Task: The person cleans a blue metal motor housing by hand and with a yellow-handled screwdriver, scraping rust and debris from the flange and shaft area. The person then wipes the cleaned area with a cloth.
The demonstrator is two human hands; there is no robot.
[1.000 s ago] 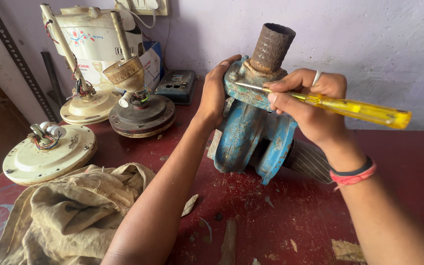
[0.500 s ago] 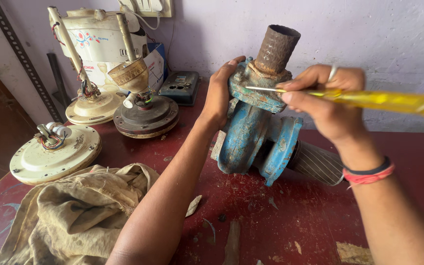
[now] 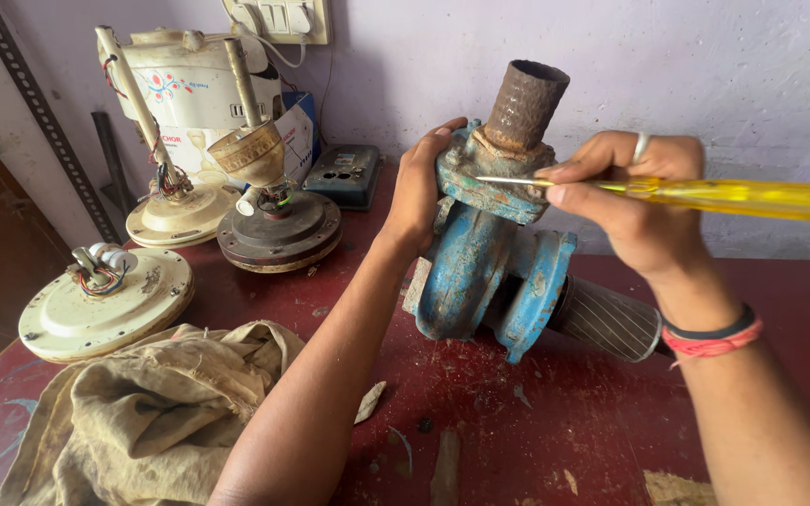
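Observation:
A blue water pump [image 3: 480,272] with a rusty pipe stub [image 3: 524,105] on top stands on the red table [image 3: 536,431]. My left hand [image 3: 421,187] grips the left side of the pump's top flange. My right hand [image 3: 635,201] holds a yellow-handled screwdriver [image 3: 733,195]. Its thin metal tip rests on the flange at the foot of the rusty pipe. The pump's ribbed grey motor body [image 3: 607,319] lies behind my right wrist.
Three ceiling fan motors stand at the left: a cream one [image 3: 105,305], a second cream one [image 3: 180,211] and a dark one [image 3: 278,230]. A crumpled beige cloth [image 3: 142,412] lies near the front. A dark switch box [image 3: 344,175] sits by the wall.
The view has shifted slightly. My right hand with the screwdriver has drifted a little to the right, with the tip still at the flange. My left hand keeps its grip.

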